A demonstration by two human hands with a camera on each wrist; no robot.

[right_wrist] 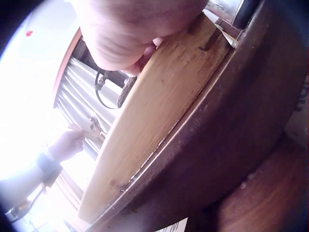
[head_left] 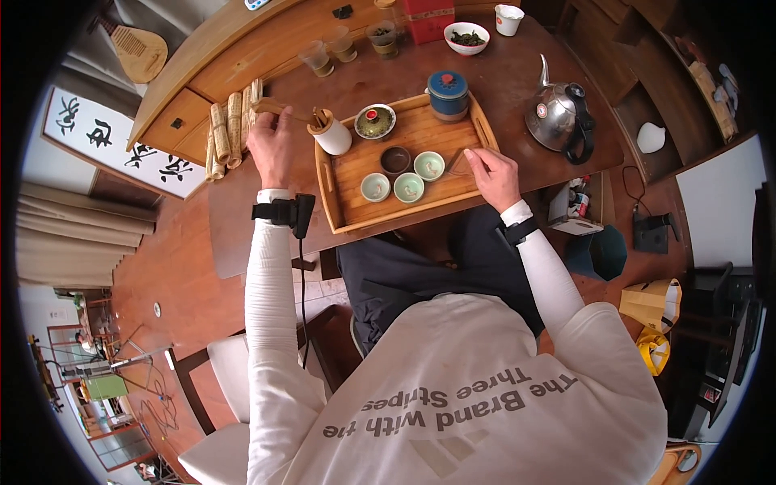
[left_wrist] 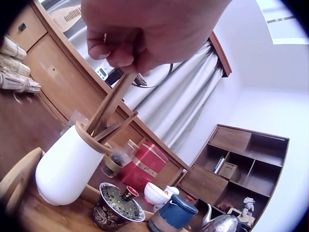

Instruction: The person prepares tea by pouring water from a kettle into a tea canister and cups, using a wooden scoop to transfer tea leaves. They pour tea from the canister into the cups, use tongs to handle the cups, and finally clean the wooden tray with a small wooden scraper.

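My left hand point(head_left: 271, 149) pinches a wooden tool point(left_wrist: 114, 99) above the white holder point(head_left: 333, 136); the tool's lower end is at the holder's mouth, and other wooden tools stand inside. My right hand point(head_left: 495, 179) is at the front right of the wooden tray point(head_left: 364, 217), its fingertips pinching a small brown piece point(head_left: 461, 164) whose kind I cannot tell. In the right wrist view the tray wall point(right_wrist: 149, 113) partly hides these fingers. On the tray are a dark cup point(head_left: 396, 159), several pale green cups point(head_left: 408, 187), a lidded bowl point(head_left: 375, 122) and a blue jar point(head_left: 448, 95).
A steel kettle point(head_left: 554, 117) stands right of the tray. Rolled bamboo mats point(head_left: 234, 125) lie at the left. Glasses point(head_left: 316, 59), a red box point(head_left: 428, 20), a bowl of leaves point(head_left: 466, 38) and a white cup point(head_left: 508, 20) stand at the back.
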